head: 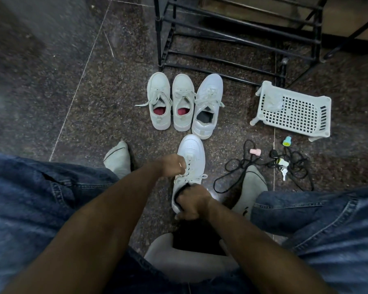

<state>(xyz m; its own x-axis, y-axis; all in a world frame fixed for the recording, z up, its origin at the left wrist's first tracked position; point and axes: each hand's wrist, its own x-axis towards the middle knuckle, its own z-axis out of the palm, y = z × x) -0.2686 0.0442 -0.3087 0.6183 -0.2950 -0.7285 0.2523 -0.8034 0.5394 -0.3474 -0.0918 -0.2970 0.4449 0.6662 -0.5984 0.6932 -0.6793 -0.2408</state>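
Observation:
A white sneaker (192, 151) lies on the dark stone floor between my knees, toe pointing away from me. My left hand (172, 164) pinches its white lace near the middle of the lacing. My right hand (192, 202) grips the heel end of the shoe at the collar, fingers curled round the dark lining. Both of my forearms reach down from the bottom of the view.
Three more pale sneakers (184, 102) stand in a row beyond. A black metal rack (238, 39) stands behind them. A white plastic basket (293, 111) lies tipped at right, with black laces (238, 168), small bottles and keys (284, 164). My socked feet flank the shoe.

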